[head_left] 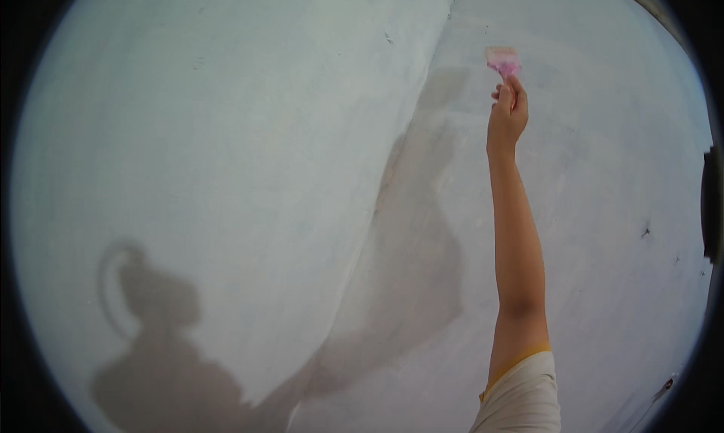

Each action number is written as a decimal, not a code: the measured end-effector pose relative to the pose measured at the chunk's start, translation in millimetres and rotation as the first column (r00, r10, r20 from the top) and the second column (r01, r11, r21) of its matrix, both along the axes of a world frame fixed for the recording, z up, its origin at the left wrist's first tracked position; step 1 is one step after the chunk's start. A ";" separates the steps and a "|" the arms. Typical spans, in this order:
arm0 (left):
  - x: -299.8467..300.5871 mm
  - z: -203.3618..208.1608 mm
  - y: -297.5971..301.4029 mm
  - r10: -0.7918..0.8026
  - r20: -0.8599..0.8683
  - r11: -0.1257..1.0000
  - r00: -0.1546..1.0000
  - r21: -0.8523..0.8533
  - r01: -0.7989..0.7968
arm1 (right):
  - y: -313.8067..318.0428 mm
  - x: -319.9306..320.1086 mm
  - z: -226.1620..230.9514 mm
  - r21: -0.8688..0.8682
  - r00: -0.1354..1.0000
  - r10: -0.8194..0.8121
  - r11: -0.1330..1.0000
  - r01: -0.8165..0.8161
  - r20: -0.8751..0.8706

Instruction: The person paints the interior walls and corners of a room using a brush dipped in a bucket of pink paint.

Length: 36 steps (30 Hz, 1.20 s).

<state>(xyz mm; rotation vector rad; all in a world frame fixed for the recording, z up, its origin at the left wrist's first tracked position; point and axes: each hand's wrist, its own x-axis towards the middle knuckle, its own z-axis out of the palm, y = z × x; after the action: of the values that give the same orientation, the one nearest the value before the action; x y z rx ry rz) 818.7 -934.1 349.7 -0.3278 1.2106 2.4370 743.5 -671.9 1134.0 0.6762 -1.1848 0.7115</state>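
My right hand is raised high at the upper right, its arm stretched out straight from a light sleeve with a yellow edge. The fingers are closed round the handle of a flat paintbrush. Its handle is pink and its pale bristles point upward. Before it is a pale whitish wall. The brush's shadow falls on the wall to its left, apart from the bristles, and I cannot tell for certain whether they touch. My left hand is out of view.
A corner line runs slanting between the bluish-white left wall and the right one. My shadow lies across both. Small dark marks dot the right wall. A dark object stands at the far right rim, and a small dark fitting shows below.
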 end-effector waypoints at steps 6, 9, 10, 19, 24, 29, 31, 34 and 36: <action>-227.1 5.9 258.8 0.049 -0.011 0.999 0.999 -0.016 -0.049 | 291.5 -277.6 109.8 0.025 0.996 0.056 0.998 -0.054 -0.069; -295.9 3.3 332.6 0.007 0.027 0.998 1.000 -0.064 -0.006 | 408.7 -364.3 88.4 -0.099 0.996 0.092 0.991 -0.093 -0.019; -288.2 1.7 328.5 -0.003 0.042 0.997 0.999 -0.083 0.006 | 438.4 -379.4 80.4 -0.111 0.999 0.026 0.993 -0.029 -0.029; -338.3 -21.2 394.7 -0.004 0.016 0.994 1.000 -0.107 0.005 | 490.6 -387.5 -70.8 -0.180 0.992 0.123 0.975 -0.127 -0.034; -358.5 -53.3 424.3 -0.060 0.010 0.992 0.998 -0.113 0.060 | 559.8 -357.5 -48.2 -0.088 0.986 0.022 0.995 -0.038 -0.167; -395.7 -162.9 381.4 -0.078 -0.001 0.992 0.997 -0.101 0.077 | 533.6 -403.8 -111.7 -0.090 0.983 0.013 0.995 -0.030 -0.182; -402.1 -206.4 359.9 -0.096 -0.005 0.991 0.995 -0.091 0.095 | 508.7 -416.9 -152.6 -0.105 0.986 -0.002 0.994 -0.016 -0.169; -391.7 -236.5 307.8 -0.119 0.000 0.988 0.993 -0.102 0.119 | 455.5 -416.0 -194.3 -0.162 0.995 -0.010 0.987 -0.006 -0.097; -380.6 -242.7 269.1 -0.083 -0.002 0.991 0.997 -0.101 0.082 | 392.1 -422.8 -228.1 -0.217 0.991 0.078 0.971 -0.100 -0.112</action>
<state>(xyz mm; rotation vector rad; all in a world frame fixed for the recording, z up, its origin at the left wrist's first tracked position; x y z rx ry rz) 438.1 -664.9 106.9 -0.2935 1.3265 2.3132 320.7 -279.8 905.9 0.5738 -0.9684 0.8607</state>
